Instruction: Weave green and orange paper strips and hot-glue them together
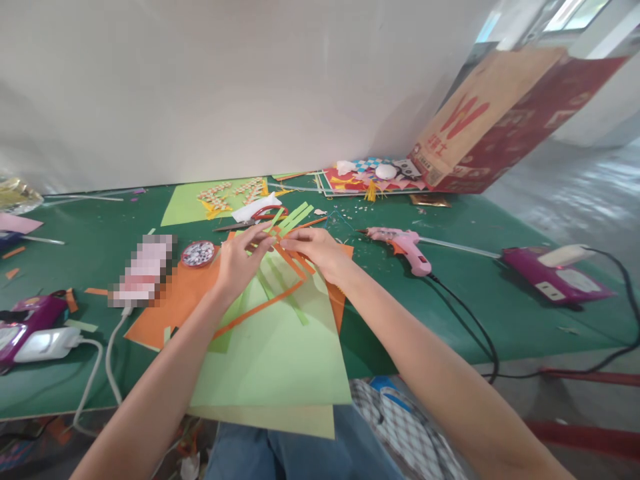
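Thin orange and green paper strips (pixel 287 257) are pinched by both hands, left (pixel 239 261) and right (pixel 316 250), above light green paper sheets (pixel 273 353) on the green table (pixel 450 300), near a pink glue gun (pixel 403 245).
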The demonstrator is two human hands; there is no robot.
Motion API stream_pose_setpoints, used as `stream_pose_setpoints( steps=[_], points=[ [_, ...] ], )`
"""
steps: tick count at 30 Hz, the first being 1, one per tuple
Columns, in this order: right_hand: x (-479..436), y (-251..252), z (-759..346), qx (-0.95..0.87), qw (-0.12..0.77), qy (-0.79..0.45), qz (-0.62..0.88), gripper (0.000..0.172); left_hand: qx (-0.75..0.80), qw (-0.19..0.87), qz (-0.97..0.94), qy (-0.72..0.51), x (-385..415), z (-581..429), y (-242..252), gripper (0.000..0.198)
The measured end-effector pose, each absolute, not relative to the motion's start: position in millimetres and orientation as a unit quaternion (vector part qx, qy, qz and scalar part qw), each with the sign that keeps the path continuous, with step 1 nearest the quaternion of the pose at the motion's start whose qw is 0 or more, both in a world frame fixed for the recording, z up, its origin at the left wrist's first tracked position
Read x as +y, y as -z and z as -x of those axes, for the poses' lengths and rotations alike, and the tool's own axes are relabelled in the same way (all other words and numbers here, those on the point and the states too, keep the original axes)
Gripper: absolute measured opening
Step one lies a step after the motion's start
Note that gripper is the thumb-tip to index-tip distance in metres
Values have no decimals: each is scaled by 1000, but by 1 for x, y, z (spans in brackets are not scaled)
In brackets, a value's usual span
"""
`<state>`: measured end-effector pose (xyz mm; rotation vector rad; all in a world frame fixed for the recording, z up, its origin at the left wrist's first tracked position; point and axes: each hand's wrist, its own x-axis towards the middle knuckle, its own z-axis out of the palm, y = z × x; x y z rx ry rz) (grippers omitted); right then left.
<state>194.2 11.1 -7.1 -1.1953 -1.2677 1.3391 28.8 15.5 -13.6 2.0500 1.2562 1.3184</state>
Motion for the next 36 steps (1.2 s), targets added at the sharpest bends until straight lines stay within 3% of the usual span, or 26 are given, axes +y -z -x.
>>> stream_pose_setpoints(
  steps=[17,36],
  points=[
    [12,9,-194,-530,479,-480,510,34,418,322,-685,-502,19,-31,14,28],
    [12,8,-195,-519,459,-517,503,32,429,305,-701,-481,19,-30,15,21]
  ],
)
